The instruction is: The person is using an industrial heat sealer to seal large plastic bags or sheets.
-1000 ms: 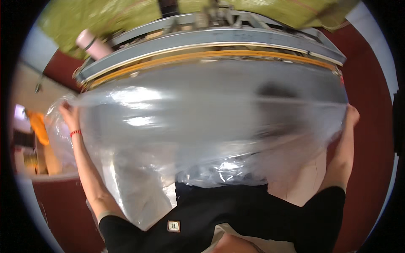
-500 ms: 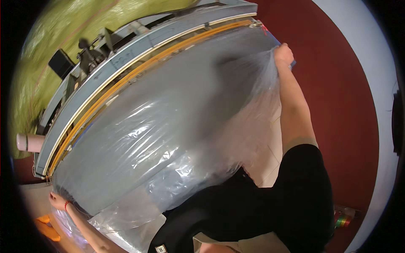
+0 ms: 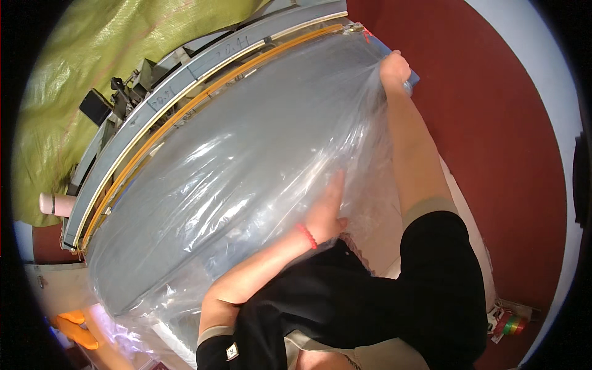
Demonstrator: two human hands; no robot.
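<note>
A large sheet of clear plastic film [image 3: 203, 203] spreads over a grey tabletop [image 3: 265, 98] and drapes toward my body in shiny folds. My right hand [image 3: 394, 69] is closed on the film at the far right corner, pulling it into creases that fan out from the fist. A bluish edge shows just past that hand. In front of my chest, my left hand [image 3: 328, 206], with a red bracelet [image 3: 307, 236] at the wrist, is over the near part of the film. Its fingers are stretched out, slightly blurred, and hold nothing; whether they touch the film I cannot tell.
Along the far side runs a grey metal rail [image 3: 166, 92] with an orange strip [image 3: 185, 108] beside it. Behind are a black box-shaped part [image 3: 96, 106], a pink cylinder [image 3: 57, 204] and yellow-green woven sheeting [image 3: 68, 105]. Orange gloves [image 3: 77, 330] lie at lower left.
My left hand has left the film's far left corner and swung right, in front of my chest. My right hand stays closed on the film, slightly further left in view.
</note>
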